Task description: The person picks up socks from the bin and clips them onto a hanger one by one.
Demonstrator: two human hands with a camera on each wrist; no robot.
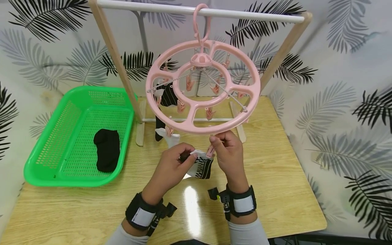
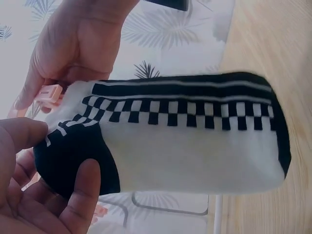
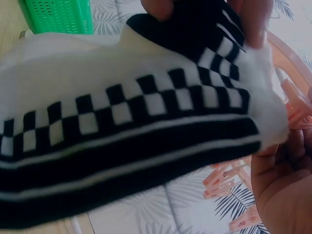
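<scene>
A white sock point(image 2: 195, 151) with a black heel, checkered band and black stripes hangs below the front of a round pink drying hanger point(image 1: 201, 130). My left hand point(image 1: 171, 166) pinches it near the heel and cuff, between thumb and fingers. With thumb and fingers, my right hand point(image 1: 230, 156) grips a pink clothespin point(image 1: 210, 150) of the hanger, right at the sock's cuff. The right wrist view shows the same sock point(image 3: 146, 102) across the frame, its cuff beside the clothespin point(image 3: 297, 105). Whether the pin's jaws bite the cuff is hard to tell.
The hanger's hook hangs on a white bar point(image 1: 245, 17) between wooden posts. At its left side hang a striped black sock point(image 1: 168, 96) and a white sock point(image 1: 171, 139). A green basket point(image 1: 76, 182) on the left holds a black sock point(image 1: 108, 150). Other pins dangle from the ring.
</scene>
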